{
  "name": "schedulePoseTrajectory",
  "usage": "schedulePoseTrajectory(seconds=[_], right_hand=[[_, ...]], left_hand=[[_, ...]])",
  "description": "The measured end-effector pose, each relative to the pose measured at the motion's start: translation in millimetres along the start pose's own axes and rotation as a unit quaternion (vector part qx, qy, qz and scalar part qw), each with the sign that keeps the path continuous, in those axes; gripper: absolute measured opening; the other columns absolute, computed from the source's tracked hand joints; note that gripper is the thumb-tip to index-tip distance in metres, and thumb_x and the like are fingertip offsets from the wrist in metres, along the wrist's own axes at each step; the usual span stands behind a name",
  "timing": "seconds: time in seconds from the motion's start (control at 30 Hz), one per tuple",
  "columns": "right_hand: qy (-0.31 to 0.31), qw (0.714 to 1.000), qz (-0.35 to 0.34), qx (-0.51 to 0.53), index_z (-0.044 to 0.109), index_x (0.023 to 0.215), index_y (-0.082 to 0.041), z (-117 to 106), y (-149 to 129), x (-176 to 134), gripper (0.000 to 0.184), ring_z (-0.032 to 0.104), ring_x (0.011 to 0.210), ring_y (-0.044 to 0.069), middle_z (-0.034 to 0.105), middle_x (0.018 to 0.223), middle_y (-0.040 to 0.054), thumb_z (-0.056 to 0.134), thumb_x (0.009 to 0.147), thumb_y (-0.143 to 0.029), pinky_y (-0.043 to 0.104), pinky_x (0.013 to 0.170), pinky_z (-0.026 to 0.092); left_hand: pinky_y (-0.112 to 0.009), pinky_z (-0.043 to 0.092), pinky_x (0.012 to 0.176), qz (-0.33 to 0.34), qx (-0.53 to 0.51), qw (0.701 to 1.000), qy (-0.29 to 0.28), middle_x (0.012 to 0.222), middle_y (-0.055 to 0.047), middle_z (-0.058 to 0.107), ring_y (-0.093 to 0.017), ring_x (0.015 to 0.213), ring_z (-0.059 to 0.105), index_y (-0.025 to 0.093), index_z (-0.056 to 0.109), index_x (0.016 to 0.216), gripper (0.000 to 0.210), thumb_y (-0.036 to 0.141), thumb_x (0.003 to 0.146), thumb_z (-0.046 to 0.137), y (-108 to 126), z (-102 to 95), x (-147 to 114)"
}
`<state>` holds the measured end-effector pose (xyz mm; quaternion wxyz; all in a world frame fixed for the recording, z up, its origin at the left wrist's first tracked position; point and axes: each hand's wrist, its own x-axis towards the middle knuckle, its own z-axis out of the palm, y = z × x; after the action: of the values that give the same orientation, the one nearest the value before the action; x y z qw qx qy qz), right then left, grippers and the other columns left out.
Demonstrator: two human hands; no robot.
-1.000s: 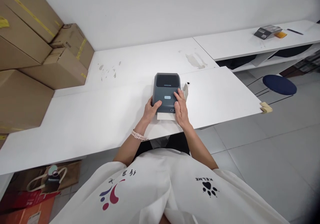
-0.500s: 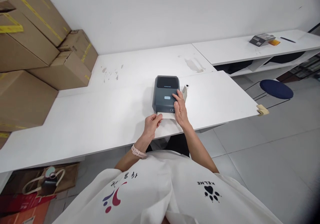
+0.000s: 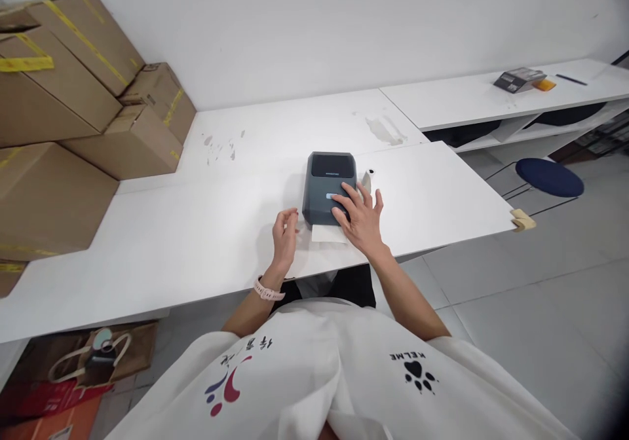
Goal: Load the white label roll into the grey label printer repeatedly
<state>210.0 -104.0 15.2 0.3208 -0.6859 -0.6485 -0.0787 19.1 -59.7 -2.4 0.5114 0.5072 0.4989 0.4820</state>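
Note:
A dark grey-green label printer (image 3: pixel 324 204) with a black window on top sits near the table's front edge. From its front slot a white paper strip (image 3: pixel 328 233) sticks out toward me. My right hand (image 3: pixel 361 217) lies over the printer's right front part, fingers spread, with a fingertip by the small pale button (image 3: pixel 332 196). To the left of the printer, apart from it and the paper, is my left hand (image 3: pixel 285 234), fingers loosely curled with nothing visible in them. A small paper roll (image 3: pixel 369 175) stands just right of the printer, partly hidden by my right hand.
Cardboard boxes (image 3: pixel 59 198) with yellow tape are piled on the left of the white table (image 3: pixel 206 230). A padded corner (image 3: pixel 522 220) marks its right end. Beyond are a blue stool (image 3: pixel 550 177) and a side bench holding a small box (image 3: pixel 519 80). Bags (image 3: pixel 98 358) lie below left.
My left hand has let go of the paper strip and moved left, away from it. The right hand has shifted from the printer's right edge onto its top, fingers spreading.

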Motion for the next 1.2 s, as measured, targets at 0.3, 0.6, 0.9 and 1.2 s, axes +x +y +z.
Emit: schedulePoseTrajectory(seconds=[0.3,0.6,0.9,1.2], right_hand=[[0.013,0.966,0.116,0.232,0.024,0.156,-0.035,12.9,3.4,-25.9,0.063,0.026,0.153,0.031,0.026,0.165,0.0095,0.037,0.099,-0.059,0.063,0.118,0.027],[-0.015,0.944,0.128,0.303,0.022,0.158,-0.035,-4.6,9.9,-17.4,0.059,0.028,0.152,0.027,0.028,0.165,0.0047,0.023,0.102,-0.057,0.056,0.120,0.034],[0.073,0.986,0.005,0.152,-0.022,0.156,-0.037,-3.5,37.3,131.4,0.082,0.015,0.155,0.033,0.010,0.169,0.0008,0.025,0.097,-0.069,0.056,0.122,0.028],[0.043,0.985,0.064,0.151,-0.010,0.160,-0.022,10.7,82.1,235.3,0.081,0.026,0.152,0.032,0.022,0.165,0.0131,0.006,0.097,-0.070,0.056,0.118,0.031]], left_hand=[[-0.038,0.023,0.125,0.026,0.023,0.995,-0.090,0.165,-0.005,0.030,-0.022,0.153,0.026,0.026,0.042,0.150,0.065,0.061,0.095,0.042,-3.1,21.0,4.7],[-0.039,0.018,0.127,0.051,0.010,0.994,-0.095,0.164,0.001,0.032,-0.021,0.155,0.021,0.027,0.048,0.147,0.065,0.064,0.096,0.033,21.3,18.4,11.3],[-0.040,0.043,0.106,0.086,0.115,0.989,-0.037,0.132,-0.010,0.065,-0.026,0.123,0.057,0.021,0.066,0.124,0.044,0.029,0.081,0.060,33.2,35.1,96.0],[-0.034,0.045,0.081,0.002,0.288,0.955,-0.069,0.094,-0.008,0.070,-0.027,0.097,0.064,0.021,0.068,0.108,0.041,0.023,0.067,0.067,19.9,48.3,110.1]])
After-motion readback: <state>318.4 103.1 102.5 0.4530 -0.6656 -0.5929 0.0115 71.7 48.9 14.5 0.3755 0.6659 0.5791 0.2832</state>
